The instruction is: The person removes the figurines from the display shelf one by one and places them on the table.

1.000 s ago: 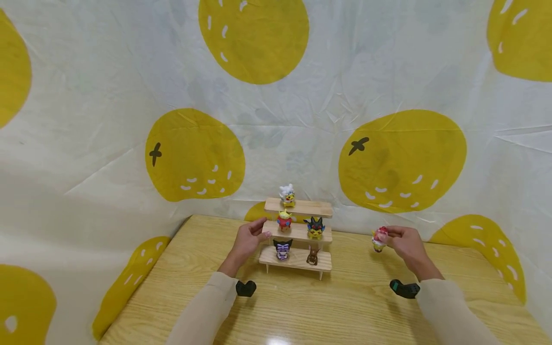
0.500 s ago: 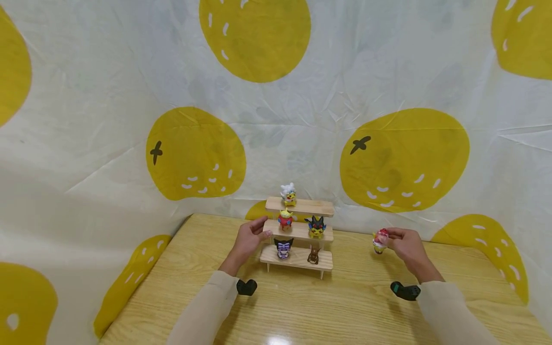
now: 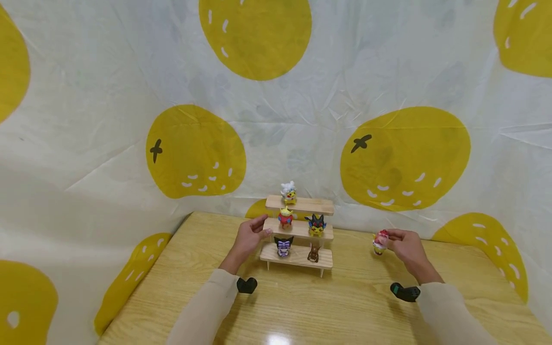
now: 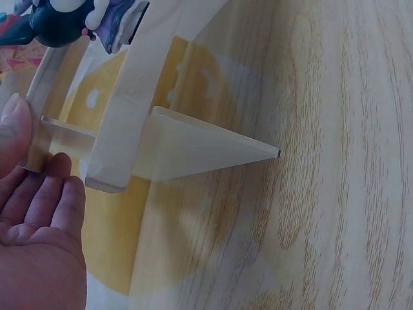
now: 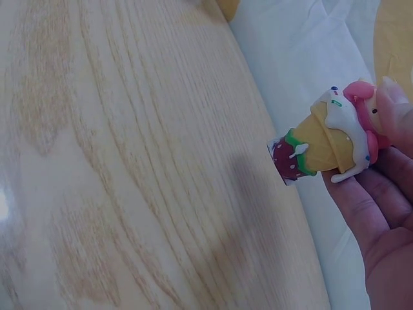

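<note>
My right hand (image 3: 405, 247) pinches a small ice-cream-cone figurine (image 5: 332, 132) by its pink top, between thumb and fingers. The figurine has white icing, a tan cone and a dark red base with green trim, and is held above the table. At the left end of a three-tier wooden display shelf (image 3: 297, 258), my left hand (image 3: 250, 239) grips the middle board, thumb on one face and fingers on the other. On the shelf stand a white-topped figurine (image 3: 288, 192), a red one (image 3: 285, 218), a black-and-yellow one (image 3: 316, 225), a black-and-purple one (image 3: 283, 247) and a brown one (image 3: 313, 253).
The shelf stands on a wood-grain table (image 3: 327, 311) close to its back edge. A white cloth (image 3: 293, 105) printed with yellow fruit hangs behind and at the sides. Black devices sit at the left wrist (image 3: 247, 286) and the right wrist (image 3: 405, 292).
The figurine in my right hand has tipped slightly, showing more of its yellow cone than a second ago. My left hand keeps its grip on the shelf. The head view has shifted a little.
</note>
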The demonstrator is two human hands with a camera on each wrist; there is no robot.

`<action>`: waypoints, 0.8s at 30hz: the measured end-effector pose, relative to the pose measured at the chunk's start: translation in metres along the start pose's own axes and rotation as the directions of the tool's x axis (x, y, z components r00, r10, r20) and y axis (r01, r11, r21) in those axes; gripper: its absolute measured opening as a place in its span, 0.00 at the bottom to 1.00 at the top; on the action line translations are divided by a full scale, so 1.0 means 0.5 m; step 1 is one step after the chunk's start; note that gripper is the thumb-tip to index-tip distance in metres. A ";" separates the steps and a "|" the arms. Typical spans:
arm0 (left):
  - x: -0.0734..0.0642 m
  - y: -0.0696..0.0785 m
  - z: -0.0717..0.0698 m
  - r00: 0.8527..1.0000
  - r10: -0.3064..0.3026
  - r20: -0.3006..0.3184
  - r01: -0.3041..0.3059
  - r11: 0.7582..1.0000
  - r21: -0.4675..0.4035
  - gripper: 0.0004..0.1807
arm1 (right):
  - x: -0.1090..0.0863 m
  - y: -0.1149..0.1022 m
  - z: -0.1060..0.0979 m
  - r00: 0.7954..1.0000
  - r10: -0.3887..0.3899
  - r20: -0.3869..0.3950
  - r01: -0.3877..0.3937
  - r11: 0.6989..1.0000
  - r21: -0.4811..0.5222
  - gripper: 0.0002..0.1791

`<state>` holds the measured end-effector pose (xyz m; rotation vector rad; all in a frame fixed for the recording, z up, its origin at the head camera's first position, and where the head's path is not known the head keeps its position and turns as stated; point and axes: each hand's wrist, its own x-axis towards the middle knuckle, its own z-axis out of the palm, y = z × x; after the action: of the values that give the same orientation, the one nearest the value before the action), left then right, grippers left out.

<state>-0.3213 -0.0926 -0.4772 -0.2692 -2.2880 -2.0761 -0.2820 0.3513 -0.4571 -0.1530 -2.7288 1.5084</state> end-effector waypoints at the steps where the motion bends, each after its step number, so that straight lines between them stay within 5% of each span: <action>1: 0.000 0.000 0.000 1.000 0.003 -0.002 -0.003 1.000 0.003 0.30 | 0.000 0.001 0.001 1.000 -0.001 0.000 0.001 1.000 0.003 0.30; 24: 0.000 -0.002 -0.001 1.000 -0.012 0.009 0.012 1.000 -0.011 0.31 | 0.000 0.021 0.013 1.000 -0.010 0.018 0.011 1.000 -0.010 0.29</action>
<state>-0.3213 -0.0931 -0.4781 -0.2670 -2.2896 -2.0977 -0.2817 0.3512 -0.4694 -0.1257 -2.7468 1.5016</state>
